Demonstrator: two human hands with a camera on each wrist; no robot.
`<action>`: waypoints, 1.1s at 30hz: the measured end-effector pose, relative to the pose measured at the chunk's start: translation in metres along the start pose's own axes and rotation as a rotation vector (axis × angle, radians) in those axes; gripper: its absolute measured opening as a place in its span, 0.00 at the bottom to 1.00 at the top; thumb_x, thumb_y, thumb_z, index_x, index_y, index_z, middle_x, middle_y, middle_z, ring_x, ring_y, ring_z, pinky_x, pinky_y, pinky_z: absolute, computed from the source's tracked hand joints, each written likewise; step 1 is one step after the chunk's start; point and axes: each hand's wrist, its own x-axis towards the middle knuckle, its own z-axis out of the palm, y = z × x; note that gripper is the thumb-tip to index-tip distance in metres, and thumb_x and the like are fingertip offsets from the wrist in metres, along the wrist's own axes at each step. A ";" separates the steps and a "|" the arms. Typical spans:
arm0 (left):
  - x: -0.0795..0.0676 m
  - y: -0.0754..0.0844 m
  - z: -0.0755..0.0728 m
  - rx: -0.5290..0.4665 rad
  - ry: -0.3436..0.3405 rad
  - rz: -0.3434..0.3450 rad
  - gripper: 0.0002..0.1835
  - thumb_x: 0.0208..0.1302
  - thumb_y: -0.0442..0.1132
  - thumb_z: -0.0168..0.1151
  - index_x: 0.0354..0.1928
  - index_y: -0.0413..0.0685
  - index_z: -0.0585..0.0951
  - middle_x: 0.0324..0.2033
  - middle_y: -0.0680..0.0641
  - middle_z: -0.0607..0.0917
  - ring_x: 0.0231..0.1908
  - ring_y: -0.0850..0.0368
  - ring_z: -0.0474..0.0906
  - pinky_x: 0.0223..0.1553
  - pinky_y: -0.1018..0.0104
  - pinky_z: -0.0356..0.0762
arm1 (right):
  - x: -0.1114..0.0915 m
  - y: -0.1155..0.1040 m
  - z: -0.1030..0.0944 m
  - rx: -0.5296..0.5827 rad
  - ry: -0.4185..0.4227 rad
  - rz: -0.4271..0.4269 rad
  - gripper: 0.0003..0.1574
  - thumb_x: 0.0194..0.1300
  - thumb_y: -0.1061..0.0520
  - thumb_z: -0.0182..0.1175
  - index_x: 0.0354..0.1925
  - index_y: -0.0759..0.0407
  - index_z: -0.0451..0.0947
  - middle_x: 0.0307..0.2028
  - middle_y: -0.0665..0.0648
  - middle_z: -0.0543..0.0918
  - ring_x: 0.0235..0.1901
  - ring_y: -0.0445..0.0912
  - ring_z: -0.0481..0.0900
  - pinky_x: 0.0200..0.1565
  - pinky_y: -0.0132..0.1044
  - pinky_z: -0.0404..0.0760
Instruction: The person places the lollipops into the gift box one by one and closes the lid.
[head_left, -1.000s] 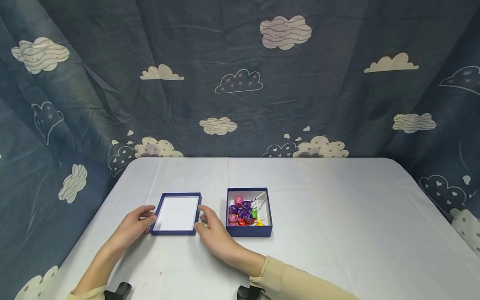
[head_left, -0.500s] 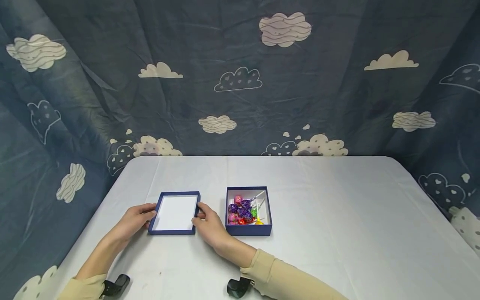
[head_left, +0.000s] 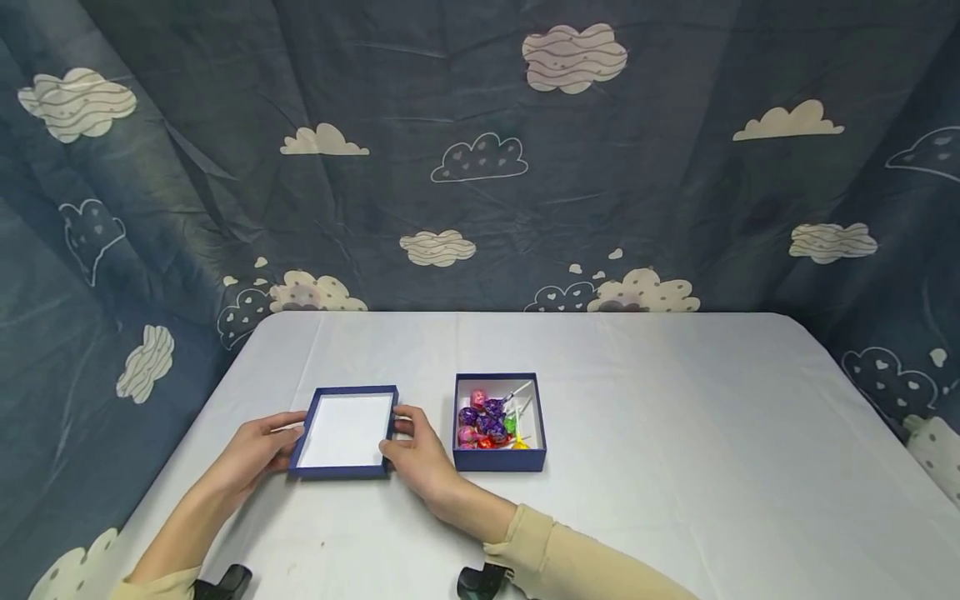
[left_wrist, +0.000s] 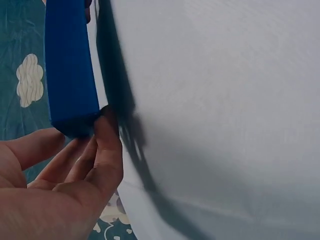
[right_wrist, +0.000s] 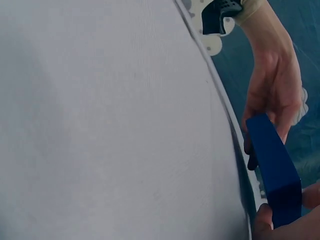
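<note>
Now raised, seemingly off the table (head_left: 675, 400), blue lid (head_left: 343, 431) gripped by left hand (head_left: 258, 446), right hand (head_left: 420, 454).

cloud-print curtain (head_left: 480, 167) behind white table (head_left: 675, 433).

navy lid (head_left: 343, 432), white table (head_left: 675, 433), cloud-patterned backdrop (head_left: 480, 167)

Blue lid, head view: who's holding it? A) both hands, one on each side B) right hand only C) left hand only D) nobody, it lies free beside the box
A: the blue lid, its white inside up, has the left hand on its left edge and the right hand on its right edge, next to the open box of lollipops.
</note>
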 end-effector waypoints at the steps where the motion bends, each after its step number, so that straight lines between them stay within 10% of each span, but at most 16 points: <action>1: -0.001 0.000 -0.001 -0.006 -0.006 0.000 0.28 0.73 0.37 0.53 0.69 0.28 0.63 0.40 0.44 0.81 0.35 0.59 0.78 0.35 0.67 0.80 | -0.001 -0.001 0.000 0.006 -0.006 0.005 0.34 0.64 0.66 0.60 0.67 0.64 0.62 0.56 0.63 0.72 0.46 0.47 0.78 0.45 0.39 0.81; 20: -0.034 0.032 -0.022 -0.197 -0.079 0.048 0.34 0.72 0.45 0.58 0.71 0.33 0.60 0.48 0.47 0.81 0.42 0.57 0.79 0.45 0.66 0.79 | -0.028 -0.046 -0.012 -0.020 -0.119 -0.109 0.35 0.68 0.57 0.61 0.69 0.56 0.61 0.60 0.60 0.70 0.52 0.50 0.78 0.47 0.41 0.78; 33: -0.044 0.056 0.006 -0.415 -0.134 0.066 0.37 0.71 0.42 0.60 0.72 0.30 0.56 0.51 0.49 0.81 0.48 0.58 0.80 0.50 0.67 0.78 | -0.040 -0.067 -0.051 0.018 -0.136 -0.160 0.35 0.67 0.59 0.62 0.68 0.60 0.62 0.59 0.63 0.70 0.45 0.47 0.80 0.45 0.39 0.81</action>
